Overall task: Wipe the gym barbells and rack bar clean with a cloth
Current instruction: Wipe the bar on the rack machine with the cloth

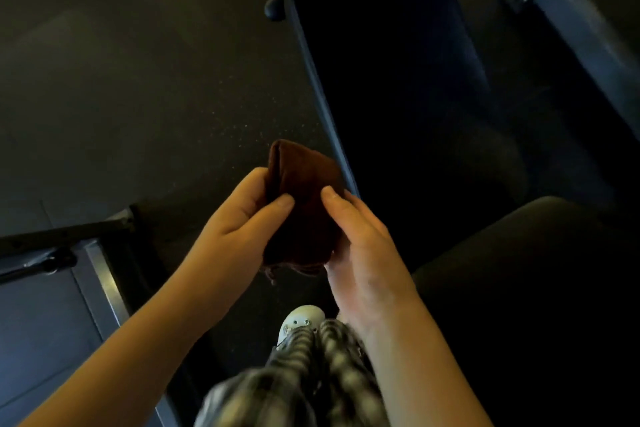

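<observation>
Nearest the camera, checked trousers [298, 385] and a pale shoe [301, 321] stand on the dark floor [138, 97]. Just beyond them, both hands hold up the cloth [304, 184], a dark brown piece folded over with a frayed near edge. The left hand [239, 218] grips its left side, thumb on the top face and fingers [258, 180] curled round the fold. The right hand [360, 246] pinches the right side, thumb on top and the other fingers hidden beneath. The cloth hangs in the air between the 2 hands, above the floor and touching no equipment. To the near left lies a grey metal frame [104, 281] with a dark bar [69, 232] across it; I cannot tell whether that is the rack bar. To the near right is a rounded dark pad [536, 270]. Farther off, a long black pad [398, 80] runs away from the hands, and a 2nd frame [588, 10] crosses the far right corner. No barbell shows anywhere. Judging from this, the wiping is either not begun or between passes: the cloth looks to be being folded or readied, nothing in view shows a cleaned surface, and the barbells and rack bar seem all left to do.
</observation>
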